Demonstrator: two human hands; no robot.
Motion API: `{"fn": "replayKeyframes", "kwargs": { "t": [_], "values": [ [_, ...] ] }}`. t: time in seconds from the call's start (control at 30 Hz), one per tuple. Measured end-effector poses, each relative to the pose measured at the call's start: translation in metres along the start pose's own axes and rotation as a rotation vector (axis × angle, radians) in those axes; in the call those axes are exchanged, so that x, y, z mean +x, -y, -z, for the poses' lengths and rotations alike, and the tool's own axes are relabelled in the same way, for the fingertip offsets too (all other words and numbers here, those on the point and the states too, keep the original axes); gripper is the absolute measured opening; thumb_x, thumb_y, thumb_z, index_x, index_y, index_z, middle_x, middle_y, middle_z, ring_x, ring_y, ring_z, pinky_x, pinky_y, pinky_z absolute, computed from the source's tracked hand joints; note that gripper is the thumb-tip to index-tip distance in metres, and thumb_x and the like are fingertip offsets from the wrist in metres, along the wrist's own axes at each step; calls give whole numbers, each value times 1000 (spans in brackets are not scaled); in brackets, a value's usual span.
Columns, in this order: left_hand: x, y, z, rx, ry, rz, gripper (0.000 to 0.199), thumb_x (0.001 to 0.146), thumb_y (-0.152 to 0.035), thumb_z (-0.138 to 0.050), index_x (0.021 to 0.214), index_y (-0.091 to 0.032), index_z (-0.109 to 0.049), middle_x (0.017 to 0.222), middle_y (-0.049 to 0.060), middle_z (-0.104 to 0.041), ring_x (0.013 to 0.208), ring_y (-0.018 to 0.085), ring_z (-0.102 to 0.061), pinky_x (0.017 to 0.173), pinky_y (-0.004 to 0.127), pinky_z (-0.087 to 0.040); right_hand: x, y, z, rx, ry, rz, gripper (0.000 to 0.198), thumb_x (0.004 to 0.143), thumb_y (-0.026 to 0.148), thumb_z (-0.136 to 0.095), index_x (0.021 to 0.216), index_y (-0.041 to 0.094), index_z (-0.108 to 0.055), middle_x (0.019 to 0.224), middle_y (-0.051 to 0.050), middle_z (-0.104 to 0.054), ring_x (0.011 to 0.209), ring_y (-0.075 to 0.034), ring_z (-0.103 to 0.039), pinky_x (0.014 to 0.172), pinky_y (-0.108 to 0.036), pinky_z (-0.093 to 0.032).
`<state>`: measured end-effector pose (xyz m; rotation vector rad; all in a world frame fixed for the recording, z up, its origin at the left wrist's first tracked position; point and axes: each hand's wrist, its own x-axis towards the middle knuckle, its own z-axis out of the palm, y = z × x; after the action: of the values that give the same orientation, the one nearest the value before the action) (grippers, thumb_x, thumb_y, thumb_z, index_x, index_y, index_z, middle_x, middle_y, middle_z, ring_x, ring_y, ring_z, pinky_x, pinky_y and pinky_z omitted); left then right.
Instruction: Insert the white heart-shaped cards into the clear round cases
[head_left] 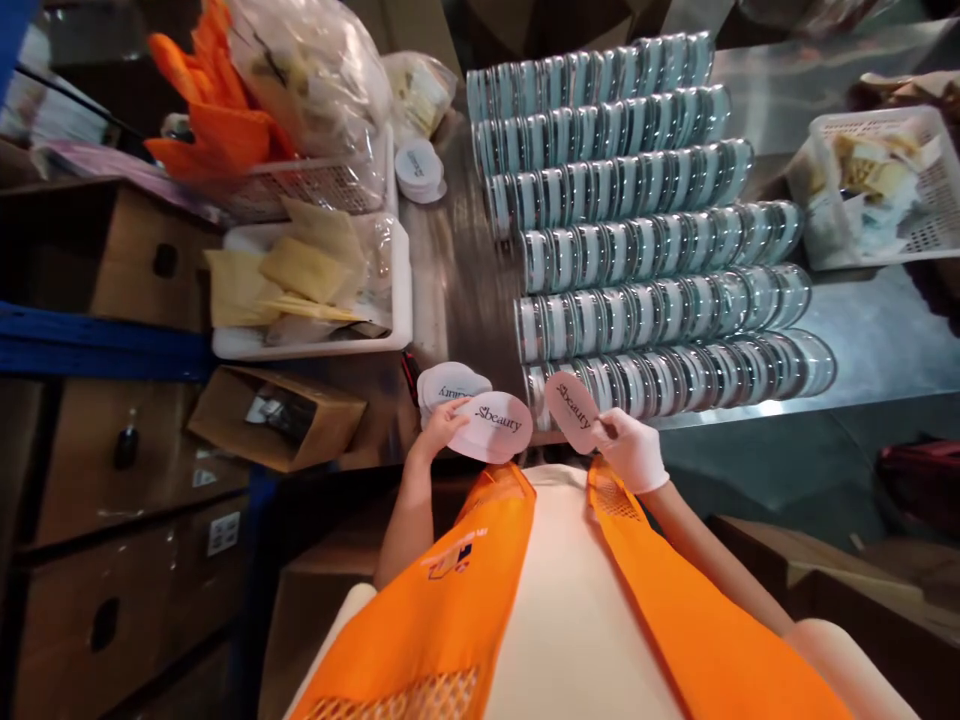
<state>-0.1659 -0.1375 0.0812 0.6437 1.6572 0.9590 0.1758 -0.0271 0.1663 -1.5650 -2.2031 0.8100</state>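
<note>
Two round white paper discs printed with "Sbeauty" in black are in our hands at the near edge of the brushed steel table [862, 340]. Our bare left hand [439, 425] pinches the flat left disc [495, 427] at its rim, fingers closed on it, just beside a small pile of like white printed discs [448, 383] lying on the table. Our right hand [630, 447], in a thin white glove, grips the tilted right disc [571, 408] between thumb and fingers, holding it close to the nearest row of jars.

Six slanting rows of shallow round clear-lidded jars [637, 245] lie on their edges across the shiny table, overlapping like roof tiles, from near to far. To the left sits a white plastic tray [401, 300] of pale yellow crinkled sheets, and behind it a white mesh basket [300, 190] with an orange cloth and a filled clear plastic bag. Another stack of white discs [418, 170] rests far left of the rows. A white perforated basket [941, 190] with yellowish packets stands far right. An open brown cardboard box [300, 425] lies near left.
</note>
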Motion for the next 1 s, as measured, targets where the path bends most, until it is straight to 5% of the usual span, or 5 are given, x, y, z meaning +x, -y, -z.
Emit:
{"fn": "replayKeyframes", "kwargs": {
  "t": [0.3,0.6,0.7,0.8,1.0],
  "values": [
    [16,-16,-4,76,-116,-126,35,70,-19,-67,103,-15,-77,99,9,-77,88,23,-70,83,33,-57,-4,30,-5,-230,54,113,24,90,29,-47,72,21,-61,68,-4,-68,60,-13,-56,62,-23,-36],
    [11,14,58,469,-674,-61,48,75,-11,-56,121,-8,-69,128,20,-68,123,35,-59,111,52,-42,26,41,-55,-434,429,-30,27,97,31,-47,95,19,-72,90,-9,-77,78,-20,-69,64,-26,-35],
    [12,3,26,646,-688,-251,53,80,-12,-63,133,-11,-64,149,21,-54,142,38,-42,122,57,-25,34,38,-77,-420,529,-23,27,98,30,-46,101,20,-72,97,-10,-78,87,-22,-72,67,-26,-38],
    [20,-6,-40,509,-268,-387,40,91,-26,-65,129,-16,-68,130,16,-69,127,31,-59,117,47,-38,32,30,-95,-393,541,-3,31,103,32,-41,109,21,-69,104,-11,-77,92,-22,-73,71,-26,-41],
    [28,0,-122,225,-63,-240,56,87,-34,-72,140,-16,-64,128,16,-72,119,31,-68,106,42,-50,18,15,-120,-172,622,-147,34,104,31,-40,117,17,-69,106,-18,-75,101,-26,-71,77,-27,-43]
  ]
}}
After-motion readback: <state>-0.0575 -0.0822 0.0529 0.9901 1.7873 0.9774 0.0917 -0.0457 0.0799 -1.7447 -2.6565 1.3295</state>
